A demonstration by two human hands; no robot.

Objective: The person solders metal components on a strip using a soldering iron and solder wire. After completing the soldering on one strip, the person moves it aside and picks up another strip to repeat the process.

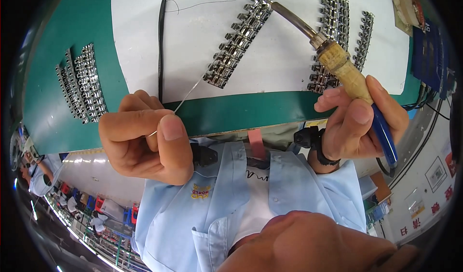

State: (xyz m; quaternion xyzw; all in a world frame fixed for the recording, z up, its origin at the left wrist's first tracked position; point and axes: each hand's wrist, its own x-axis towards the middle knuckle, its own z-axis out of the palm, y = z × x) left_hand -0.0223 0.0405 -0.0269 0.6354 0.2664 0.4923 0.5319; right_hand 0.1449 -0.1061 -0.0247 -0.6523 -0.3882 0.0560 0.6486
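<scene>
Green bench (231, 112); left hand (147, 139) fingers pinched wire (188, 95), likely soft; right hand (356, 122) gripped soldering iron (292, 18) by handle (354, 81), probably safest.

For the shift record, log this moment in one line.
left hand: pinching thin wire | right hand: holding soldering iron | iron tip: at metal strip's far end

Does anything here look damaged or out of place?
The soldering iron in the right hand has a yellowish grip with brown patches, so it looks worn. A thin dark line, curled at one end, on the white sheet also looks stray; I can't tell whether it's wire.
</scene>
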